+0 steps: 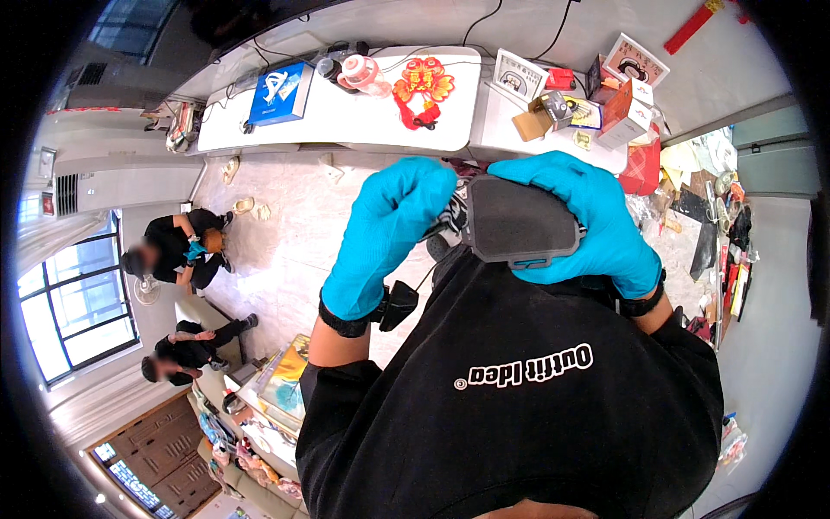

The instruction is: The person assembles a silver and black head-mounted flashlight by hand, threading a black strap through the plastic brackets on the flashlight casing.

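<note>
Both my hands wear blue gloves, with black bands at the wrists. My right hand (596,216) is wrapped round the right side of a dark grey, flat, angular case (523,221) with a small loop on its lower edge. The case is held in front of my chest. At its left side, my left hand (393,221) is closed, fingertips pressed together beside a black-and-white patterned piece (456,208). Whether the fingers grip that piece is hidden. A small black box (399,304) sits at my left wrist.
Ahead stands a white table (346,130) with a blue box (284,95), a pink bottle (365,74) and a red-gold ornament (424,82). Opened cartons (543,117) lie farther right. Two people, one seated on a stool (207,242), are at the left. Clutter (718,208) covers the right side.
</note>
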### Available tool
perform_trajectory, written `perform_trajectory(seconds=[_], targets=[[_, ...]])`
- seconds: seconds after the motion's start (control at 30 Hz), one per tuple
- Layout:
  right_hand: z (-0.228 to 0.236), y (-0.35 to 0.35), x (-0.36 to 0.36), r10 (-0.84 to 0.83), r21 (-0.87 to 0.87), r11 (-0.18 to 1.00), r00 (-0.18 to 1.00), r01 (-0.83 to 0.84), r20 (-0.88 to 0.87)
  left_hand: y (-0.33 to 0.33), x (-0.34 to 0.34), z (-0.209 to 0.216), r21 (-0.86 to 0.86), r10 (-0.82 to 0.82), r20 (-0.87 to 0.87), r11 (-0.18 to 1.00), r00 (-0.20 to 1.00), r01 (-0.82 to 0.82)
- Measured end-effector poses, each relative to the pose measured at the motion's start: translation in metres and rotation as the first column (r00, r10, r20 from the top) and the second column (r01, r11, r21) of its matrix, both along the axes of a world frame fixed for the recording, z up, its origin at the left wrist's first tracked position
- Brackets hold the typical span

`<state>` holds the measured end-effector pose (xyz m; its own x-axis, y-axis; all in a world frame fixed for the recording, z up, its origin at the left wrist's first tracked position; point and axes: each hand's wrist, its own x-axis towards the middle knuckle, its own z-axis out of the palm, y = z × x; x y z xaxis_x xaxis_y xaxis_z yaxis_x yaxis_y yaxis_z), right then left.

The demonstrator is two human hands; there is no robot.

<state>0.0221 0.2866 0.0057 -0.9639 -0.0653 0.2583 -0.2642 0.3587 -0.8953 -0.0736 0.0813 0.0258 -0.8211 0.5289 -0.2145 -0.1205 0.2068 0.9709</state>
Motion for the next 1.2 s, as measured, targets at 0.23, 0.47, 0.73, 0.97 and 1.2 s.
perform_trajectory(seconds=[0.23, 0.47, 0.73, 0.97, 1.2], targets=[[-0.008, -0.003, 0.001, 0.053, -0.030, 0.998, 0.999, -0.053, -0.014, 0.007, -0.007, -0.029, 0.135, 0.066, 0.011, 0.989, 0.998, -0.066], [-0.016, -0.003, 0.004, 0.011, -0.020, 1.000, 1.000, -0.011, -0.004, 0.022, -0.008, -0.040, 0.182, 0.145, -0.101, 0.975, 0.984, -0.125], [-0.010, -0.006, 0.004, -0.153, 0.243, 0.955, 0.985, 0.168, -0.079, 0.031, -0.016, -0.061, 0.210, 0.250, -0.098, 0.951, 0.963, -0.225], [-0.020, 0.005, 0.001, -0.114, 0.102, 0.988, 0.993, 0.115, -0.020, 0.035, -0.009, -0.054, 0.177, 0.129, -0.003, 0.976, 0.992, -0.126], [-0.045, 0.022, -0.001, -0.061, -0.188, 0.980, 0.998, 0.061, 0.004, 0.020, -0.013, -0.023, -0.009, -0.137, -0.141, 0.990, 0.980, 0.137]])
